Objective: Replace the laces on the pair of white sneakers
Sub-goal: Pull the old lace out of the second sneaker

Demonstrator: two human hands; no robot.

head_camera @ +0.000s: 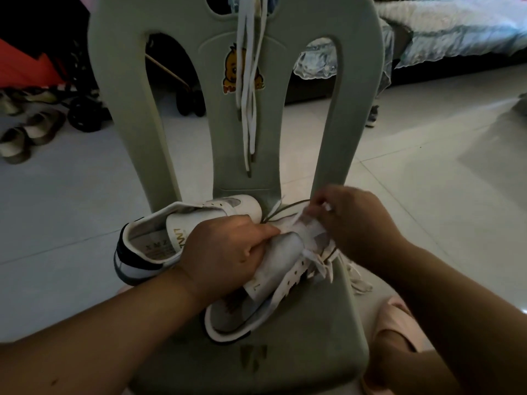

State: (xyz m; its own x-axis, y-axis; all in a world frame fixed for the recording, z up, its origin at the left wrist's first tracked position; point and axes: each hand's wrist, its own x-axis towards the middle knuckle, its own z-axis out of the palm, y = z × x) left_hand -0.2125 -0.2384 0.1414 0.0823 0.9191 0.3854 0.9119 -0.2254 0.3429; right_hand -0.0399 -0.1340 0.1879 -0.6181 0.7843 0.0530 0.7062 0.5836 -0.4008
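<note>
**On the chair seat, beneath both hands: one sneaker with its lace half worked**

Closest to the person, the near sneaker [285, 289] lies on the green chair seat [299, 354]. Its heel opening faces the person, and its long axis runs away and to the right, toward the chair back. The left hand [228, 252] sits at mid-shoe, its fingers curled round the tongue and upper to pin the shoe in place. Just past them, at the toe end, the right hand [350, 223] has its fingers drawn narrow, pinching a white lace strand [298, 220]. The right hand is therefore the nearer one to the eyelets, which run back from its fingers toward the heel. Loose lace [356, 277] trails over the seat just below the right fingers. I cannot tell whether the strand is going in or coming out.

Left of the left fingers lies the second sneaker [154, 240], with no lace visible. Farther off, above both hands, the hanging laces [248, 115] are draped over the chair back, well apart from the fingers.
</note>
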